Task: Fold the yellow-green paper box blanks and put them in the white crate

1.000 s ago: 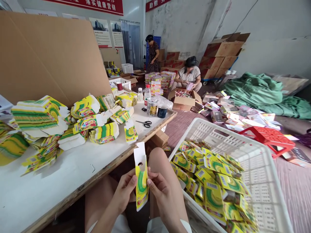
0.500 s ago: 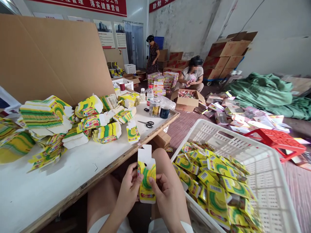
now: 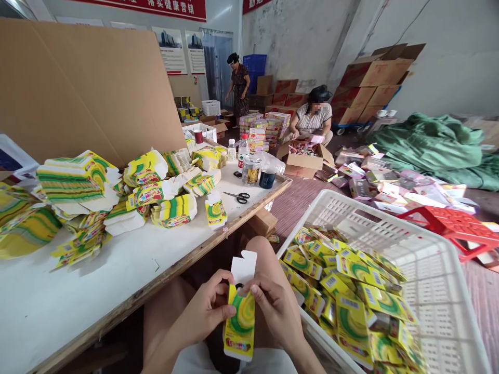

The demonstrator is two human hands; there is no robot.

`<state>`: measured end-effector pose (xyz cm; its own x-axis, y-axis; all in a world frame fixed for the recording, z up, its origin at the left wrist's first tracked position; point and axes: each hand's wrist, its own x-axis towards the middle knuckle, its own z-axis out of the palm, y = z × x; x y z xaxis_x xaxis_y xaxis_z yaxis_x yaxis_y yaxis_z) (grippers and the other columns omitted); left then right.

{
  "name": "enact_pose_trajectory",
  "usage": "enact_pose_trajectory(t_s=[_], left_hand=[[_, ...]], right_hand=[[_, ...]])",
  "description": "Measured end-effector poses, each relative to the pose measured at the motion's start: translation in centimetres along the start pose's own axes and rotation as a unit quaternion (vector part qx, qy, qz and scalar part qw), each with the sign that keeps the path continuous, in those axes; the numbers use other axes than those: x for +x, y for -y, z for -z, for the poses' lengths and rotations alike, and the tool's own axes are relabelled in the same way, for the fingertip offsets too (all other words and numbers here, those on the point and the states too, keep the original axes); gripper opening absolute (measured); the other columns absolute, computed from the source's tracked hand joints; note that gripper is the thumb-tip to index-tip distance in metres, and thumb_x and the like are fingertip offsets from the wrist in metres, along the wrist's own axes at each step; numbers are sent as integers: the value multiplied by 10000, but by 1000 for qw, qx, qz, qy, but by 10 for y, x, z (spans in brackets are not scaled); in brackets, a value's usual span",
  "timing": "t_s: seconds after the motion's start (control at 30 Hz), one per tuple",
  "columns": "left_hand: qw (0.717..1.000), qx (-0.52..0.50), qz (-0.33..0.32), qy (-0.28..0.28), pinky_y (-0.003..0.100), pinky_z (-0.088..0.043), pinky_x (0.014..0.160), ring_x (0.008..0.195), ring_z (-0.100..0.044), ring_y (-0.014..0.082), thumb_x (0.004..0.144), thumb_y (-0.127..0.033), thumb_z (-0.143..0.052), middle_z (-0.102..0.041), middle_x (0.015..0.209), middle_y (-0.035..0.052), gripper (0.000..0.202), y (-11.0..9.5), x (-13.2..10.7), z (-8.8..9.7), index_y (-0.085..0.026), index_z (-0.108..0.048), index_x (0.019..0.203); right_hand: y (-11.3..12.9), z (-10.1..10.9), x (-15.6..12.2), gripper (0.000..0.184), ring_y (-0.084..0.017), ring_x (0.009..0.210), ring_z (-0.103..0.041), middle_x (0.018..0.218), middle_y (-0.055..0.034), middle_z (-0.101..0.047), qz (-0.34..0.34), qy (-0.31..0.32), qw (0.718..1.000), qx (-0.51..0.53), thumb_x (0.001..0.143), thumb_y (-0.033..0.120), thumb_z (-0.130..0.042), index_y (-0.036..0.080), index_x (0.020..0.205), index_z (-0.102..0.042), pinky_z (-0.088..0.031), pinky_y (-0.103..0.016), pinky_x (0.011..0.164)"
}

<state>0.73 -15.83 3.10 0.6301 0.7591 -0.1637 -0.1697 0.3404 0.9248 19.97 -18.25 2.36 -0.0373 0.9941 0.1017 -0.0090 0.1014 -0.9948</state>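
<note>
Above my lap I hold a small yellow and green carton (image 3: 240, 322), its white top flap standing up. My left hand (image 3: 208, 304) grips the carton's left side, thumb on the front face. At the top right edge, my right hand (image 3: 275, 306) pinches the carton beside its opening, thumb and forefinger near the flap. To my right, a white plastic basket (image 3: 440, 249) holds many cartons of the same yellow and green print. One single carton (image 3: 215, 212) lies on the white table (image 3: 128, 270) close to its wooden edge.
Stacks of flat cartons (image 3: 78, 182) cover the table's back left, before a large cardboard sheet (image 3: 89, 93). Scissors (image 3: 238, 197), a glass jar (image 3: 250, 170) and a dark mug (image 3: 267, 178) stand near the corner. A red stool (image 3: 452, 228) is beyond the basket. A co-worker (image 3: 314, 117) crouches by an open box (image 3: 302, 163).
The carton has come lower and nearer to me. My right hand has slid up from its lower front to the top edge. The crouching co-worker's hands have moved down toward the open box.
</note>
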Motion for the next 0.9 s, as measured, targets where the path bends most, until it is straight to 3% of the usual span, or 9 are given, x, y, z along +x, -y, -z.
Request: enact_pose_trajectory(t_s=[0.1,0.2,0.3,0.37,0.5,0.63,0.73,0.9], left_hand=[[999,-20,-3,-33,288,-529,708,785,-700,183,792,-346,-800,-703,978,44,582,2,1,-5,-279,-422,1230],[998,-19,-1,-52,335,-550,749,848,-722,227,784,-381,-799,-713,1065,87,801,4,3,-4,-300,-315,1417],[997,30,-11,-68,325,-562,745,883,-722,240,804,-392,-770,-729,1093,105,586,7,4,1,-245,-517,1312],[993,64,-31,-95,334,-571,780,925,-720,247,831,-380,-741,-738,1111,105,480,9,5,4,-234,-582,1260],[986,105,-56,-116,361,-571,876,1035,-704,260,879,-333,-683,-716,1220,114,472,11,5,5,-237,-570,1328],[985,123,-57,-102,378,-570,901,1065,-699,265,908,-309,-635,-710,1245,120,488,9,3,2,-236,-539,1381],[986,119,-53,-102,384,-571,908,1066,-703,269,905,-304,-639,-706,1259,122,504,8,2,0,-240,-530,1393],[989,109,-55,-83,382,-560,934,1089,-695,261,921,-281,-615,-697,1290,112,497,8,3,-3,-257,-516,1407]], right_hand=[[4,-3,3,204,-248,834,-676,875,-58,-736,21,-64,998,0,902,402,-653,258,998,-762,-525,-334,782],[7,-3,6,301,-252,816,-677,893,-57,-737,16,-89,996,10,881,397,-675,277,1153,-719,-544,-370,789],[8,1,7,244,-277,901,-665,914,-75,-727,35,-69,997,-19,879,439,-651,263,958,-801,-535,-395,845],[5,2,7,287,-278,902,-659,894,-71,-720,27,-44,998,-24,880,468,-631,258,950,-813,-539,-386,826],[-3,0,6,380,-244,783,-668,851,-40,-735,-44,-14,998,-51,806,354,-741,243,1170,-730,-539,-315,675],[-6,-1,7,338,-241,876,-680,1026,-57,-747,-38,-17,998,-43,787,288,-748,232,1118,-708,-542,-306,723],[-3,2,9,352,-226,784,-685,974,-49,-758,-56,14,997,-46,788,307,-747,228,1127,-699,-534,-305,664],[-1,-2,11,293,-251,750,-721,875,-35,-776,-65,-46,996,-40,756,261,-737,239,1045,-697,-538,-323,651]])
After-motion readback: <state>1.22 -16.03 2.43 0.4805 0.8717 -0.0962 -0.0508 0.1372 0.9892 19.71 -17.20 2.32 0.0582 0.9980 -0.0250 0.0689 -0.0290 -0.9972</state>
